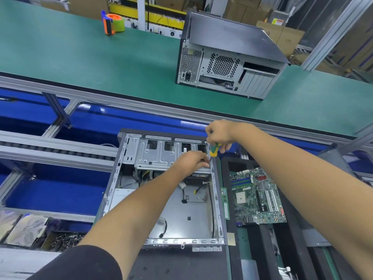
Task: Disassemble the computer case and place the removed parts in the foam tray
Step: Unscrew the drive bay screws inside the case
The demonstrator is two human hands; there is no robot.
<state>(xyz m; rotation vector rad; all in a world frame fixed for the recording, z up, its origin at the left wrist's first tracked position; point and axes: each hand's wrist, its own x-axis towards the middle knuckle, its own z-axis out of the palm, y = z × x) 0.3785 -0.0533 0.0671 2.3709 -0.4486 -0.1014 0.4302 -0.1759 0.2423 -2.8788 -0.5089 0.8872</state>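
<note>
An open grey computer case (125, 184) lies flat in front of me with its side panel off. Its drive cage (159, 154) sits at the far end, and loose cables run over the bare floor. My right hand (219, 134) grips the green-and-yellow handle of a screwdriver (214, 149), which points down at the cage's right edge. My left hand (192, 161) pinches the screwdriver's shaft near its tip, right at the cage. To the right of the case, a black foam tray (229, 178) holds a green motherboard (256, 197) and a memory stick (225, 203).
A second, closed computer case (228, 59) stands on the green conveyor belt (80, 57) beyond. An orange-and-green tape dispenser (113, 24) sits far left on the belt. Bins of screws (64, 240) and metal parts (26, 231) are at lower left. Aluminium rails (60, 150) cross the left side.
</note>
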